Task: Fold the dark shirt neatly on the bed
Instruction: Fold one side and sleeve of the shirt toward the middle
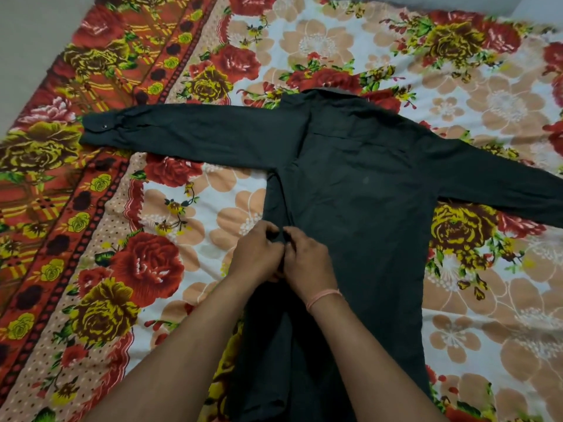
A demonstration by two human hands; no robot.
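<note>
The dark shirt (359,190) lies flat on the bed, collar at the far end, both long sleeves stretched out to left and right. Its left edge is turned in along the body. My left hand (257,254) and my right hand (306,260) meet side by side on that edge, about halfway down the shirt. Both pinch the dark fabric between fingers and thumb. A pink thread band circles my right wrist. The shirt's lower hem runs under my forearms and out of the frame.
A floral bedsheet (170,208) with red, yellow and peach flowers covers the bed. A red patterned border band (61,190) runs along its left side. Pale floor or wall shows at the top left corner (27,35).
</note>
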